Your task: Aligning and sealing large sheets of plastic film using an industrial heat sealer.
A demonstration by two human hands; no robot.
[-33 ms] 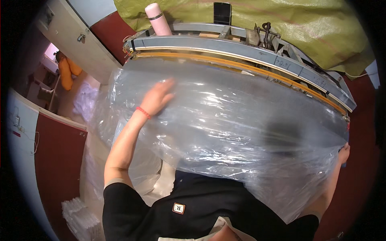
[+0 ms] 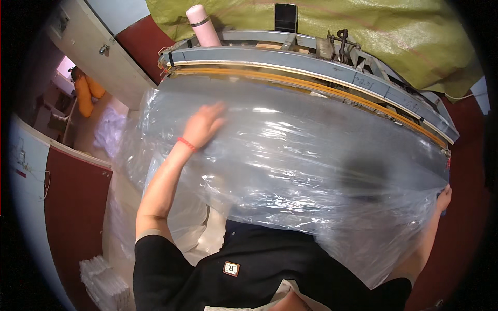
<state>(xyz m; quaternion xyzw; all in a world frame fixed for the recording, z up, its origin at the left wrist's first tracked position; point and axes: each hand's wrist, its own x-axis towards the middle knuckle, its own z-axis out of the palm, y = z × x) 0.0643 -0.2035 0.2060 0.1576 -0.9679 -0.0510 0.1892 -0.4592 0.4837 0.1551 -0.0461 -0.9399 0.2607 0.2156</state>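
A large clear plastic sheet (image 2: pixel 290 160) lies wrinkled over a grey tabletop and hangs down at the left and towards my body. My left hand (image 2: pixel 205 125) is over its left part, palm down with the fingers stretched out and slightly blurred; whether it presses on the film cannot be made out. At the right end, my right hand (image 2: pixel 444 198) grips the edge of the sheet, its fingers closed. Creases in the film run together towards that grip.
A long metal frame (image 2: pixel 249 55) with an orange strip (image 2: pixel 290 80) runs along the far side. Behind stand a pink bottle (image 2: pixel 204 27) and a phone (image 2: pixel 286 18) against yellow-green woven sheeting (image 2: pixel 394 36). Folded plastic (image 2: pixel 105 285) lies low at left, near an open door (image 2: pixel 98 41).
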